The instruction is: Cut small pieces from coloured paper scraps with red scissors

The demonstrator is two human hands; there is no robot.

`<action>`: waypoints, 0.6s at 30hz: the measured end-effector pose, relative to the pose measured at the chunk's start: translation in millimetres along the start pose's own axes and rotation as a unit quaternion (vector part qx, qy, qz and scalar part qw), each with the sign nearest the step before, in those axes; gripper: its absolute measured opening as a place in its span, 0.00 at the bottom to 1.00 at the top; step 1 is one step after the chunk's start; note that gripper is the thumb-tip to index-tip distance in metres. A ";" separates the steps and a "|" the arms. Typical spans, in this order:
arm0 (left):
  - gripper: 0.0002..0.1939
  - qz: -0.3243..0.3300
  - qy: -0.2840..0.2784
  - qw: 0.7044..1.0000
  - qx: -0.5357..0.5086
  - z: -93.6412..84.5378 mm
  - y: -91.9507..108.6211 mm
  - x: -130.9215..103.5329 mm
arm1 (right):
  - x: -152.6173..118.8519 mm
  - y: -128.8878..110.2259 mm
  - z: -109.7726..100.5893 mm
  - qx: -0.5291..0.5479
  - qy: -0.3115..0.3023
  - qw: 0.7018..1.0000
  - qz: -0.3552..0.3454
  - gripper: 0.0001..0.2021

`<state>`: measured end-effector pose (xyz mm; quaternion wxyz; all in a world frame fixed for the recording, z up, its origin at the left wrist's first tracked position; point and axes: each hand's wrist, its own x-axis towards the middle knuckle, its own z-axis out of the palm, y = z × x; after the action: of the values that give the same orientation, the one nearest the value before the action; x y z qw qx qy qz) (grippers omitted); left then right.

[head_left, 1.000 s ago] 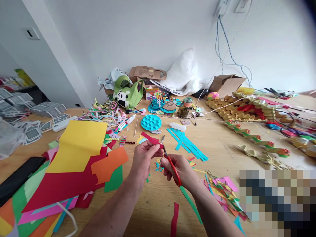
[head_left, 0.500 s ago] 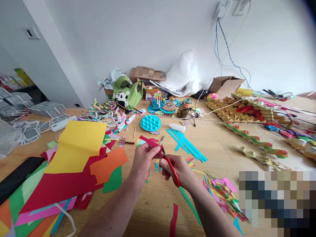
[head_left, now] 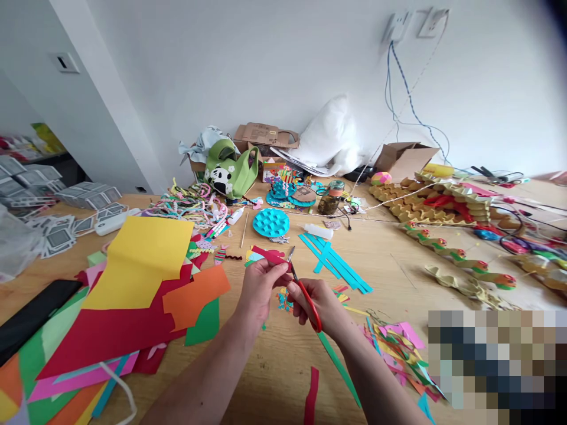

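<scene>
My left hand point(head_left: 261, 286) pinches a red paper strip point(head_left: 268, 255) above the middle of the table. Close beside it, my right hand point(head_left: 312, 301) grips red-handled scissors point(head_left: 312, 304), whose blades point away from me at the strip's right end. Whether the blades touch the paper is hard to tell. Small colored paper snippets point(head_left: 283, 300) lie on the table, partly behind the hands. Beyond them sits a blue round plate with raised paper shapes point(head_left: 271, 222). Blue paper strips point(head_left: 334, 260) lie to its right. Another red strip point(head_left: 312, 392) is near the front edge.
Colored paper sheets point(head_left: 133, 330) and a black phone point(head_left: 38, 316) cover the left side. Scrap strips point(head_left: 398, 348) are heaped at right. Egg-carton pieces point(head_left: 465, 254) lie farther right. A green panda bag point(head_left: 233, 171), a jar point(head_left: 331, 199) and cardboard boxes point(head_left: 405, 159) stand along the wall.
The view has shifted slightly, so the scene sits a little lower. Both hands keep nearly the same pose, with the red strip and scissors still held together.
</scene>
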<state>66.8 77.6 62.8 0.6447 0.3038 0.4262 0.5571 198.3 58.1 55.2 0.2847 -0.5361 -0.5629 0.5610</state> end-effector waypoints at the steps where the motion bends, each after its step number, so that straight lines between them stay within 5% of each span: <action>1: 0.11 -0.005 -0.005 1.000 -0.001 -0.5 -0.6 0.6 | 0.8 0.7 0.0 0.001 -0.001 1.000 0.000 0.27; 8: 0.11 -0.027 -0.038 0.999 -0.014 -3.3 -4.0 3.6 | 5.2 6.9 -1.0 -0.002 -0.003 1.000 -0.001 0.26; 18: 0.10 -0.028 -0.012 0.999 -0.014 -6.1 -6.6 7.5 | 5.0 6.9 -0.2 0.000 -0.007 1.000 0.002 0.27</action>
<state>64.6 83.2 52.7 0.6694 0.2893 0.4189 0.5411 199.2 61.4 47.4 0.2795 -0.5330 -0.5640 0.5654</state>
